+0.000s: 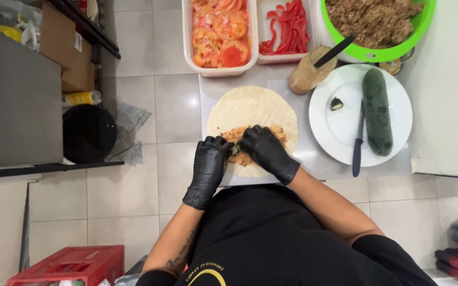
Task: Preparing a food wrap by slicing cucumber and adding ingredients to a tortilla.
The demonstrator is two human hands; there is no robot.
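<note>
On the steel counter (314, 159) directly below us lies a round flour tortilla (252, 108), pale cream with faint toasted specks, spread flat and open. Across its lower middle we see a band of orange-brown filling (239, 135), crumbly and moist, running from side to side. Both our hands wear black gloves. Our left hand (210, 164) rests at the tortilla's near left edge, fingers curled inward and pressed together onto the filling. Our right hand (265, 148) lies just beside it, fingers bent down over the middle of the filling, its fingertips touching those of the left. Between the two hands we glimpse a small green piece (235, 150), partly hidden; we cannot tell which hand pinches it.

To the right of the tortilla stands a white plate (340, 132) bearing a whole dark green cucumber (377, 111), a small cut cucumber end (336, 104), and a dark-handled knife (358, 140) laid over the plate's near rim. Behind the tortilla we see a tray of sliced tomato (220, 32), a tray of red pepper strips (288, 29), a green bowl (425, 26) of brown minced filling, and a jar of tan sauce (307, 74) with a dark utensil in it.
</note>
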